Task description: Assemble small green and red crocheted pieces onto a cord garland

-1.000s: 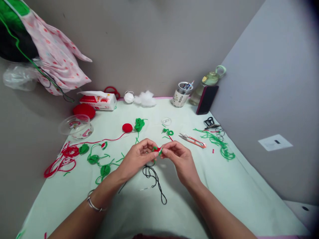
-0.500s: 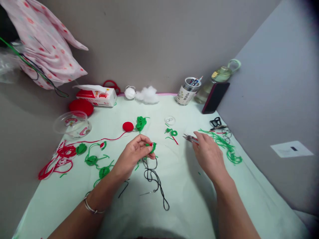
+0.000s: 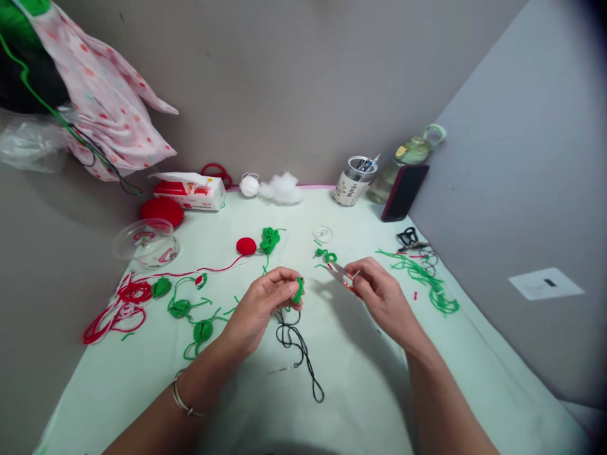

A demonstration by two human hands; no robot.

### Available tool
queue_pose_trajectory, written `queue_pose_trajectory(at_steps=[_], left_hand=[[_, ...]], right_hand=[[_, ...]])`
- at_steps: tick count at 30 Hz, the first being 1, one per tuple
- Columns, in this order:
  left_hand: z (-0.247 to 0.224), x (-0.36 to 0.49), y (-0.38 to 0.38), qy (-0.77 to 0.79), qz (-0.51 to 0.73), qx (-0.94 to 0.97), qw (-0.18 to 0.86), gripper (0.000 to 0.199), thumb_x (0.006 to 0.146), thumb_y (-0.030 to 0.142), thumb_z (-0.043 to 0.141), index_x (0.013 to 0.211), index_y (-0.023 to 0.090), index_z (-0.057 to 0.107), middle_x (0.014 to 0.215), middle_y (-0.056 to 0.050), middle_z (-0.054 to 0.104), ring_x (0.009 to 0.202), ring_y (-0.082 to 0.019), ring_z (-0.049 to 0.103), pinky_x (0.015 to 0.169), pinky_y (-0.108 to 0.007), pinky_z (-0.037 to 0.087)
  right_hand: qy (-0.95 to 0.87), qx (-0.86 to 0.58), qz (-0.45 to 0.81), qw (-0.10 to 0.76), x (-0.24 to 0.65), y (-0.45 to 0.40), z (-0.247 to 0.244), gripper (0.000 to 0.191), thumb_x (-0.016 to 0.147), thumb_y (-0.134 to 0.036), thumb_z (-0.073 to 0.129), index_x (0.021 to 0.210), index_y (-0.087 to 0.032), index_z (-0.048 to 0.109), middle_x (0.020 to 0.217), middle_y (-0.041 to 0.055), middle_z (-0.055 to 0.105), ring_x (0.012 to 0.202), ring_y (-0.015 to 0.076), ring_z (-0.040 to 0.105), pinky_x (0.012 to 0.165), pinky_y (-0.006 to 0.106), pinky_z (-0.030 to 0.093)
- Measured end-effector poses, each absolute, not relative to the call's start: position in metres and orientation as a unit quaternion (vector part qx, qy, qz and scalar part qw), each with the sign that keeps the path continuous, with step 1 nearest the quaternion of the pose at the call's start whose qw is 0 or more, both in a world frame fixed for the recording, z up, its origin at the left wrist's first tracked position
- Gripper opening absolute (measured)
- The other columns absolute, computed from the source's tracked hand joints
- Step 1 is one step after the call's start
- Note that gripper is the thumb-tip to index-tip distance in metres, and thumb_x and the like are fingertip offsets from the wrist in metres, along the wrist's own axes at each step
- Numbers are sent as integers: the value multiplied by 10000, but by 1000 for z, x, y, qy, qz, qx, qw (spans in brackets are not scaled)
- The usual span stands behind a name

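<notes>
My left hand (image 3: 266, 302) pinches a small green crochet piece (image 3: 298, 290) between thumb and fingers. Black yarn (image 3: 294, 344) trails on the table below that hand, with a needle (image 3: 281, 370) beside it. In my right hand (image 3: 385, 303) is a pair of thread snips (image 3: 342, 277), raised above the table, blades pointing left toward the crochet piece but apart from it. Behind the blade tips lie a small green crocheted ring (image 3: 331, 257) and short green yarn ends.
Left of my hands are green crocheted balls (image 3: 203, 330) and loose red yarn (image 3: 135, 291). A clear tub (image 3: 161, 249), tissue pack (image 3: 203, 193), pen tin (image 3: 353, 183), bottle (image 3: 386, 180) and phone (image 3: 405, 193) stand farther back. Green yarn strands (image 3: 427, 278) and black-handled scissors (image 3: 408, 238) lie right.
My right hand has lifted the snips and brought them left, nearer my left hand. The crochet piece has turned, so its red part no longer shows. The view has shifted slightly.
</notes>
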State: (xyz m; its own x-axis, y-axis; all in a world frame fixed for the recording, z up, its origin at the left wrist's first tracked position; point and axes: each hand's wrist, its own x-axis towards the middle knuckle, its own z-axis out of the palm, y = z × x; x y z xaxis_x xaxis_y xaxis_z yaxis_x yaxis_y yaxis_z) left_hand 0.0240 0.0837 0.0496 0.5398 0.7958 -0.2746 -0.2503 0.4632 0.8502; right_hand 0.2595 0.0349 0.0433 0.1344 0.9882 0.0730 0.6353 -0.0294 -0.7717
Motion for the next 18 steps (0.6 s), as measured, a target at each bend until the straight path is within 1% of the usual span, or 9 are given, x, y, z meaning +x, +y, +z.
queue_pose_trajectory(at_steps=[1, 3, 5, 6, 8, 10, 13, 18], left_hand=[[50, 25, 82, 338, 331, 394, 788, 165, 856, 308, 695, 948, 177, 657, 808, 11, 570, 715, -101, 571, 707, -234, 457], [51, 27, 78, 328, 327, 390, 796, 166, 862, 312, 688, 955, 177, 662, 807, 11, 571, 709, -101, 566, 702, -237, 449], [52, 28, 74, 322, 325, 387, 801, 163, 862, 314, 687, 945, 177, 657, 789, 13, 571, 705, -105, 565, 704, -242, 442], [52, 29, 73, 319, 324, 387, 802, 163, 861, 316, 688, 939, 177, 653, 786, 12, 574, 705, -107, 566, 705, -244, 440], [53, 30, 70, 311, 322, 388, 806, 162, 863, 318, 684, 932, 176, 646, 795, 9, 584, 705, -110, 569, 711, -248, 437], [54, 31, 68, 302, 320, 392, 808, 149, 870, 309, 675, 929, 176, 644, 818, 6, 592, 712, -106, 573, 722, -245, 436], [54, 31, 66, 295, 318, 395, 810, 125, 878, 287, 664, 932, 176, 646, 834, 7, 589, 719, -101, 575, 729, -239, 440], [54, 33, 66, 297, 315, 389, 813, 108, 863, 270, 674, 910, 177, 646, 824, 8, 586, 714, -106, 586, 732, -244, 449]], right_hand=[[-584, -644, 316, 379, 251, 33, 46, 225, 975, -299, 434, 1000, -186, 627, 893, 38, 588, 674, 125, 517, 603, 255, 404], [-537, -591, 432, 419, 236, 30, 50, 267, 988, -379, 444, 1044, -185, 619, 841, 22, 577, 610, 107, 460, 544, 243, 362], [-509, -532, 516, 437, 225, 27, 52, 326, 975, -456, 478, 1105, -189, 612, 809, 9, 562, 567, 93, 397, 510, 239, 324], [-511, -509, 537, 437, 222, 26, 52, 350, 958, -482, 509, 1122, -192, 616, 789, 2, 547, 565, 92, 381, 507, 239, 316], [-535, -496, 531, 431, 217, 24, 54, 365, 920, -493, 580, 1125, -196, 637, 740, -13, 508, 591, 100, 385, 525, 242, 323], [-565, -521, 480, 423, 214, 22, 57, 322, 905, -461, 622, 1089, -201, 664, 709, -19, 479, 626, 112, 403, 558, 248, 343], [-596, -553, 411, 413, 213, 18, 62, 279, 920, -431, 613, 1069, -203, 672, 709, -15, 504, 631, 117, 409, 582, 256, 358], [-619, -562, 389, 387, 213, 15, 65, 296, 913, -443, 620, 1063, -194, 670, 722, -9, 538, 632, 118, 422, 579, 254, 355]])
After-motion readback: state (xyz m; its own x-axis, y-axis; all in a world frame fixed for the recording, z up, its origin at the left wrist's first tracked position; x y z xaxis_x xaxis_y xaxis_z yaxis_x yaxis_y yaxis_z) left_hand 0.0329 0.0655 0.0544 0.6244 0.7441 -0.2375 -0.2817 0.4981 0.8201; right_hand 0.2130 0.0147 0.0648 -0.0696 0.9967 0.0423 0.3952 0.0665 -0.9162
